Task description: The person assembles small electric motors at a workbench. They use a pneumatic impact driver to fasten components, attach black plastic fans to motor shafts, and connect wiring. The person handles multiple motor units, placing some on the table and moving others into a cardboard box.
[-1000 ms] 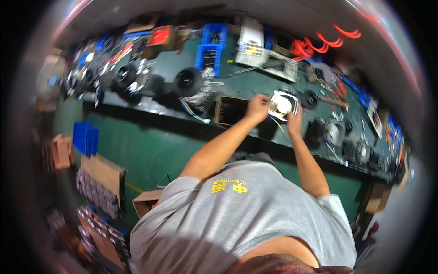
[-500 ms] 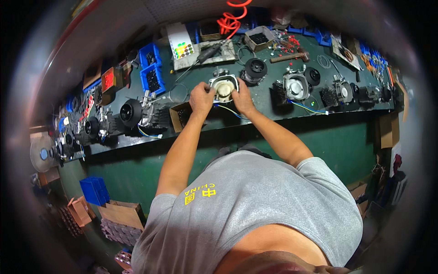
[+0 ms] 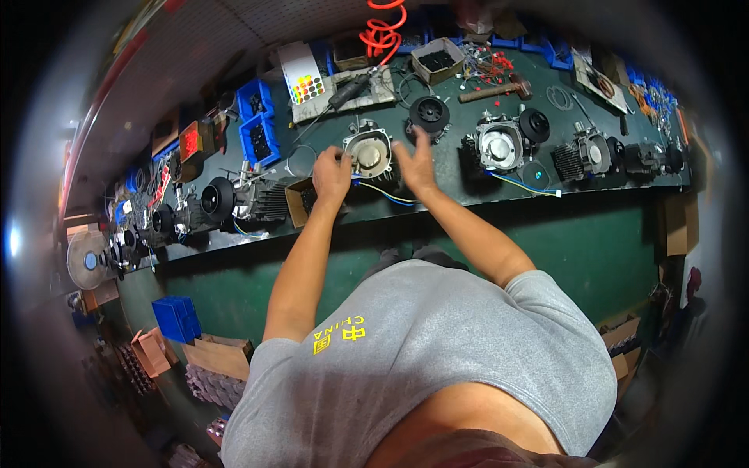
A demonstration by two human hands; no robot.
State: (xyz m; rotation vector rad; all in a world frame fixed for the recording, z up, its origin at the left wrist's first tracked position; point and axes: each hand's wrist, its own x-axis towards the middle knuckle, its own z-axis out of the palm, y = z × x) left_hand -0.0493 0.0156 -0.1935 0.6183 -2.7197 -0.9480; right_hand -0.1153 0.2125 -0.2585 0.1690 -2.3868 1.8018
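An open, silver-grey motor housing (image 3: 379, 173) with a pale round inside stands on the bench in front of me. My left hand (image 3: 333, 175) is at its left rim, fingers curled and pressed together; whatever they pinch is too small to make out. To the right of the housing, my right hand (image 3: 416, 165) is raised with thumb and fingers apart, holding nothing. A black fan wheel (image 3: 429, 115) on a motor sits just beyond that hand. Blue and yellow wires (image 3: 386, 194) trail from under the housing toward the bench's front edge.
More motor units stand on the green bench, a near one (image 3: 499, 147) at right and a finned one (image 3: 261, 199) at left. Behind are a screwdriver (image 3: 343, 93), a hammer (image 3: 499, 91), blue bins (image 3: 257, 136) and a red coiled hose (image 3: 382, 35). A cardboard box (image 3: 295, 204) sits by my left wrist.
My right hand has come off the housing's right side and opened. The left hand stays at the left rim, its fingers drawn together. The whole view has shifted slightly.
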